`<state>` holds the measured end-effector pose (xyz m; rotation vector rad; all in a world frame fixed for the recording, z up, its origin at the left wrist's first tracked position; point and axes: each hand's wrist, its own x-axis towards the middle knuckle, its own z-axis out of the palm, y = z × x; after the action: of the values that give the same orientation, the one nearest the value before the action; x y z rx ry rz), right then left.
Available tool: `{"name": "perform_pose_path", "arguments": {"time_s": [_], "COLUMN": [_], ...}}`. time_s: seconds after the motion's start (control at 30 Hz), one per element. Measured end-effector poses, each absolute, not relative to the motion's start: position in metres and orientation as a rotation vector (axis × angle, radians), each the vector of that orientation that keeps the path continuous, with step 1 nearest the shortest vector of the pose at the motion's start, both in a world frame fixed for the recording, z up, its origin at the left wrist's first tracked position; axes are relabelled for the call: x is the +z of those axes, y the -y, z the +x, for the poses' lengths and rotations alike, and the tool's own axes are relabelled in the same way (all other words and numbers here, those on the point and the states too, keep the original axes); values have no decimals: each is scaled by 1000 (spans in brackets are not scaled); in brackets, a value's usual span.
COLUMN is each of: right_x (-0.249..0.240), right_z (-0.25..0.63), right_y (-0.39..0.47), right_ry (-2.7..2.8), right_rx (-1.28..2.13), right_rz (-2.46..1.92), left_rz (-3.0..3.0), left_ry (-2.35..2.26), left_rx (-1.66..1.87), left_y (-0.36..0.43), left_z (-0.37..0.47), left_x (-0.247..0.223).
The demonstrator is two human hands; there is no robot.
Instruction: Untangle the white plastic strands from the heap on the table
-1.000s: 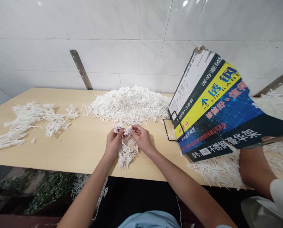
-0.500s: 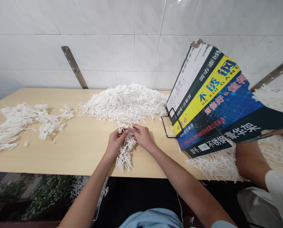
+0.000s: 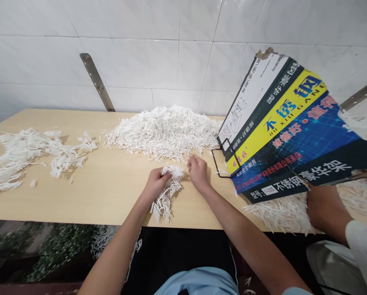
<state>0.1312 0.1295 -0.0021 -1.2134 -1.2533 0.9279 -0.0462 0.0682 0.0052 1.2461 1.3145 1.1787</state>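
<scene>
My left hand is closed on the top of a clump of white stringy strips, whose loose ends trail over the table towards me. To the right of that clump, and apart from it, my right hand is closed with thumb and fingers together. Whatever may be in its pinch is too small to make out. Just beyond both hands lies a big heap of short white strips against the tiled wall.
More tangled white strips lie at the table's left. A printed cardboard panel leans in a black wire stand at right. Behind it a co-worker's arm reaches among further strips. Green plants show below the table.
My right hand has come away from the clump, moving right and slightly back towards the heap. My left hand keeps its hold on the clump. The view has shifted a little.
</scene>
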Motion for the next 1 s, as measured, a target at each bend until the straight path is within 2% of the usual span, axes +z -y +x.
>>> {"name": "perform_pose_path", "arguments": {"time_s": [0.1, 0.4, 0.53, 0.63, 0.9, 1.0], "right_x": [-4, 11, 13, 15, 27, 20], "right_z": [132, 129, 129, 129, 143, 146], "right_y": [-137, -118, -114, -114, -108, -120], "right_ry": [1130, 1691, 1813, 1766, 1865, 1646], "right_rx": [931, 737, 787, 952, 1284, 1074], "right_rz": [-1216, -1013, -959, -914, -686, -853], "left_rz": [1093, 1184, 1225, 1228, 1424, 1531], "left_ry": [-1326, -1428, -1441, -1407, -1100, -991], "left_rx": [1252, 1346, 1358, 1358, 998, 881], "left_y": [-63, -67, -65, -63, -49, -47], "left_z": [-51, -42, -41, -43, -54, -58], "left_x": [4, 3, 4, 7, 26, 26]}}
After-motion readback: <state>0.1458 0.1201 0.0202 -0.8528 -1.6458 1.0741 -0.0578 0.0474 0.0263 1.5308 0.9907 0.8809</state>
